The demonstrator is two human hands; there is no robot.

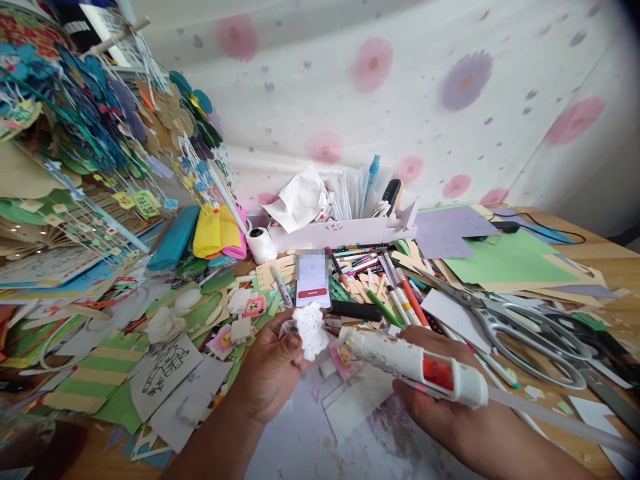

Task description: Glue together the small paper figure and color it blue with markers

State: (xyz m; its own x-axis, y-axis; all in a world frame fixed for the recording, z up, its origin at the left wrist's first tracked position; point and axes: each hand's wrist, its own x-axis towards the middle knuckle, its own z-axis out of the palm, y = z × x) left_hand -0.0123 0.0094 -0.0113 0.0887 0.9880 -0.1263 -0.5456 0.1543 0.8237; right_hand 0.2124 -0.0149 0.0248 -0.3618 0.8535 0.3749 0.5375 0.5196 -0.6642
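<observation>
White glue gun (400,359); box lettering (334,227) unclear.

I've got the crumpled piece (311,333) in my left hand (273,373), and just right of it the glue gun (400,362) in my right hand (450,400). Straight behind the piece, there's the phone (312,280), markers (403,305) spread to its right. Behind the phone comes the long box (345,233), tissue (303,200) in its left part, the thread spool (262,248) at that end. Over right, scissors (475,303), paper sheets (510,259) behind them. On my left, the drawing (163,367); farther back, paper rolls (217,233), with ornaments (95,120) hanging left of those.
</observation>
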